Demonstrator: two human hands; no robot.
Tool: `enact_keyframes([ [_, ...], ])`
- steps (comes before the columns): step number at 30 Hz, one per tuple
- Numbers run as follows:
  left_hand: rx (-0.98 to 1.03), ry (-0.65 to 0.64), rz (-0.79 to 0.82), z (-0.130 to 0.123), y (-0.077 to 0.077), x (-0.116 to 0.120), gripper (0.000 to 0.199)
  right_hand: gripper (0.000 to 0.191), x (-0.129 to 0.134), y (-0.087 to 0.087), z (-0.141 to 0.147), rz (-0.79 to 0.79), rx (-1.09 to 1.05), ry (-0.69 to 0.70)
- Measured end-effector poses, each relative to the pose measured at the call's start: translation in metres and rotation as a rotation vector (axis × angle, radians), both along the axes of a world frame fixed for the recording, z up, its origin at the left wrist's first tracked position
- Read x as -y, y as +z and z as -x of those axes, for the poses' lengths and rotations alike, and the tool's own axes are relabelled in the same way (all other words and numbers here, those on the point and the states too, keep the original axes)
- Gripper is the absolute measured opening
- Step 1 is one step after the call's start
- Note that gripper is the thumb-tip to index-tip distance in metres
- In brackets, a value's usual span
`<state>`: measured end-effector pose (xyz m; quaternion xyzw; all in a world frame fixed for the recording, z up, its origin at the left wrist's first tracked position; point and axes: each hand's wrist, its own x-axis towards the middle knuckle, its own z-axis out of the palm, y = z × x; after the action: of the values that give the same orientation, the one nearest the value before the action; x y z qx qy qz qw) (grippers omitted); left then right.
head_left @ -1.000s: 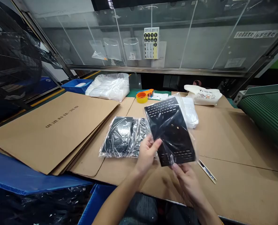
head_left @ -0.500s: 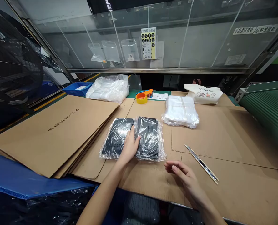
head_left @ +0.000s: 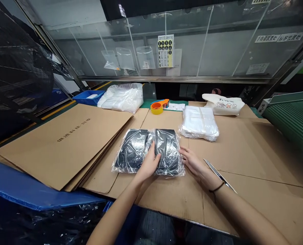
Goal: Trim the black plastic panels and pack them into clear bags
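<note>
Left hand [head_left: 148, 162] lying open against two clear-wrapped black panels

Stacked brown corrugated cardboard sheets [head_left: 64, 144] are lying at the far left, and a blue plastic tray [head_left: 87, 97] is sitting behind them beside a bulging clear bag of white material [head_left: 123, 98]. On the cardboard-covered bench [head_left: 166, 200], a perforated black panel in loose clear film [head_left: 131, 151] is lying beside a second [head_left: 168, 154]. The left hand is resting between them, open, with its fingers extended over the second panel's inner edge, gripping nothing. An orange-and-yellow tape dispenser [head_left: 157, 107] is sitting behind the panels. The right hand [head_left: 193, 162] is open too, its fingertips touching the film at the second panel's outer edge, with no pinch visible. A stack of clear plastic bags [head_left: 199, 123] is lying behind it, and a slim metal strip [head_left: 219, 175] is lying just beside it. The slick film could let the panels slide apart under uneven pressure, and a careless wrist could knock the metal strip.
</note>
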<state>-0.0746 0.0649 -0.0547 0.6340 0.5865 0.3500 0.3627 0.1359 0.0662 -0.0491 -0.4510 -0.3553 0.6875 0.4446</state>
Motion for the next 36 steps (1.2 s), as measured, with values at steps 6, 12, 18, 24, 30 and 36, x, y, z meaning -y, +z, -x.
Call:
enact_keyframes([
  [6,0.12,-0.026,0.031,0.001,-0.004,0.009,0.065,0.03,-0.023,0.013,0.013,0.03,-0.025,0.166],
  [12,0.457,-0.048,-0.012,-0.015,0.015,0.031,0.089,0.06,0.007,0.023,0.014,-0.156,-0.014,0.124],
  [18,0.541,-0.015,-0.222,-0.028,0.036,0.05,0.11,0.051,0.042,0.03,0.003,-0.475,0.19,0.132],
  [24,0.603,-0.149,-0.454,-0.032,0.04,0.069,0.109,0.097,0.059,0.049,0.003,-0.739,0.25,-0.026],
  [30,0.55,-0.219,-0.455,-0.028,0.036,0.071,0.1,0.105,0.066,0.042,0.003,-0.8,0.341,0.039],
  [36,0.332,-0.196,-0.309,-0.014,-0.012,0.067,0.094,0.037,0.066,0.021,-0.013,-0.72,0.539,0.162],
])
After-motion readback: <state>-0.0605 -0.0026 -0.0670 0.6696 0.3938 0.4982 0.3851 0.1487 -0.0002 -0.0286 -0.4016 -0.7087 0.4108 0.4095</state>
